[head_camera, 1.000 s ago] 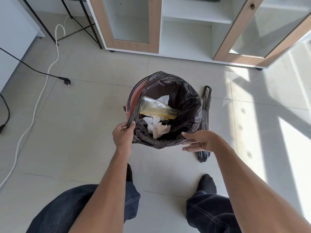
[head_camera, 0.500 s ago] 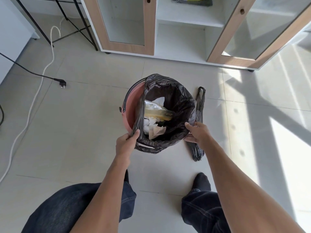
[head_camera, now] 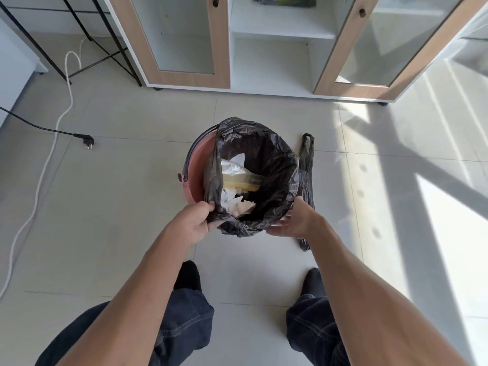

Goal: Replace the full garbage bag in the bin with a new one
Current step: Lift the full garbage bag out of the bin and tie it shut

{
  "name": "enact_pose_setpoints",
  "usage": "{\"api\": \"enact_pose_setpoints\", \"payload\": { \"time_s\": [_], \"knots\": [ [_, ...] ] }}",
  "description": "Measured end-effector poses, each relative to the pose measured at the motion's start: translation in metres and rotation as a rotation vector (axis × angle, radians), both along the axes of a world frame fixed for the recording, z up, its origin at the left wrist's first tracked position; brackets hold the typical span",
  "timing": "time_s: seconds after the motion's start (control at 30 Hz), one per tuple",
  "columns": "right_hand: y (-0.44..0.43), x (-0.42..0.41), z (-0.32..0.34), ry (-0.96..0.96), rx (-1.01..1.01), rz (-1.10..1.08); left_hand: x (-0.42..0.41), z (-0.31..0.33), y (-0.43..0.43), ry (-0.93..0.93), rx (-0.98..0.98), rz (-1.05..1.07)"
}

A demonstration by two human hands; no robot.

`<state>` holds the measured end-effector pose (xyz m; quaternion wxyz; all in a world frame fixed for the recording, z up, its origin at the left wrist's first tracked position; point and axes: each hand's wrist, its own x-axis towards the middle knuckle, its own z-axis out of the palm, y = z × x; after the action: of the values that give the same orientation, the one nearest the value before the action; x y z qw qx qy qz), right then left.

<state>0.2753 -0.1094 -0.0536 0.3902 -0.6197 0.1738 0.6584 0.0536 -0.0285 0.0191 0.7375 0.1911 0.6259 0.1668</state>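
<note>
Our left hand point(head_camera: 194, 224) now pinches the black garbage bag's point(head_camera: 274, 165) freed left rim, peeled inward off the pink bin point(head_camera: 198, 165) since a moment ago, while our right hand point(head_camera: 295, 220), fingers spread, cups the far rim, so lifting comes next; the spare bag point(head_camera: 306, 165) lies just beyond.

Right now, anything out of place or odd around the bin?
Nothing spilled. The full bag is pulled off the pink bin's left rim, as expected mid-removal. An unplugged power plug lies loose on the floor to the left.
</note>
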Motion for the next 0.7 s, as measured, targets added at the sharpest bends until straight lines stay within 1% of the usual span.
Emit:
{"api": "enact_pose_setpoints", "payload": {
  "time_s": [0.1, 0.17, 0.23, 0.37, 0.47, 0.53, 0.6, 0.7],
  "knots": [
    [-0.001, -0.005, 0.004, 0.089, 0.009, -0.057, 0.007, 0.009, 0.002, -0.079, -0.003, 0.065],
    [-0.002, -0.009, 0.006, 0.147, -0.001, -0.075, 0.011, 0.013, 0.0, -0.084, 0.005, 0.017],
    [-0.001, -0.01, 0.006, 0.15, -0.013, -0.081, 0.009, 0.01, -0.004, -0.011, 0.01, -0.076],
    [-0.002, -0.009, 0.004, 0.014, -0.019, -0.057, -0.001, -0.003, -0.011, 0.202, 0.055, -0.327],
    [0.0, -0.007, 0.006, -0.161, -0.01, -0.024, -0.006, -0.006, -0.01, 0.356, 0.159, -0.532],
    [0.002, -0.004, 0.008, -0.271, 0.01, 0.041, -0.008, -0.007, -0.007, 0.402, 0.219, -0.626],
    [0.002, -0.001, 0.007, -0.352, 0.033, 0.101, -0.009, -0.006, -0.003, 0.399, 0.238, -0.649],
    [0.003, 0.001, 0.0, -0.443, 0.077, 0.188, -0.008, -0.008, 0.004, 0.427, 0.28, -0.601]
  ]
}}
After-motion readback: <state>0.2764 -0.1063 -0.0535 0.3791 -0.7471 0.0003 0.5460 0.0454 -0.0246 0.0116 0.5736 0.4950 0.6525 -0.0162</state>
